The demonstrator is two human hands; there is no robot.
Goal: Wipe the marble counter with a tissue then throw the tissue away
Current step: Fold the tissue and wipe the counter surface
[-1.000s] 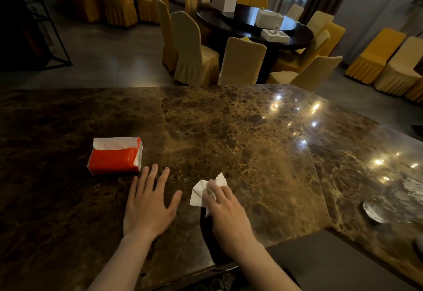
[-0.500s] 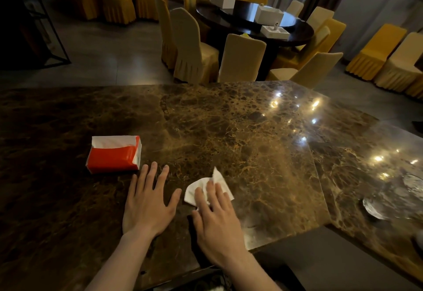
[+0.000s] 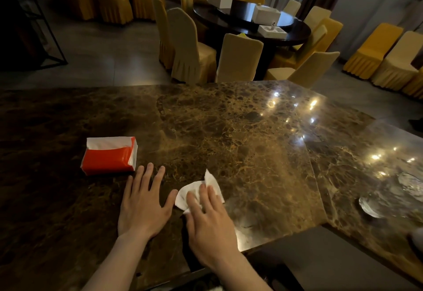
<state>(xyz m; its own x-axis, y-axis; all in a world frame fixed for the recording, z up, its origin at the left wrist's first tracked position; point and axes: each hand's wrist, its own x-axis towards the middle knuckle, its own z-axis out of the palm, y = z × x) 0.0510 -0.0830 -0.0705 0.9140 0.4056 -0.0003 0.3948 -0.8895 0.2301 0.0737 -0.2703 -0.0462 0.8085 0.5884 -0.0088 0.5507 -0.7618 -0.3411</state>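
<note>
A crumpled white tissue lies on the dark brown marble counter near its front edge. My right hand presses flat on the tissue, fingers spread over it, and part of the tissue pokes out past the fingertips. My left hand rests palm down on the marble just left of the tissue, fingers apart and holding nothing.
A red and white tissue pack sits on the counter just beyond my left hand. A second marble slab joins at the right with glass dishes on it. Beyond the counter stand covered chairs and a round dark table.
My right hand has flattened onto the tissue and slid it slightly left toward my left hand. My left hand has stayed in place.
</note>
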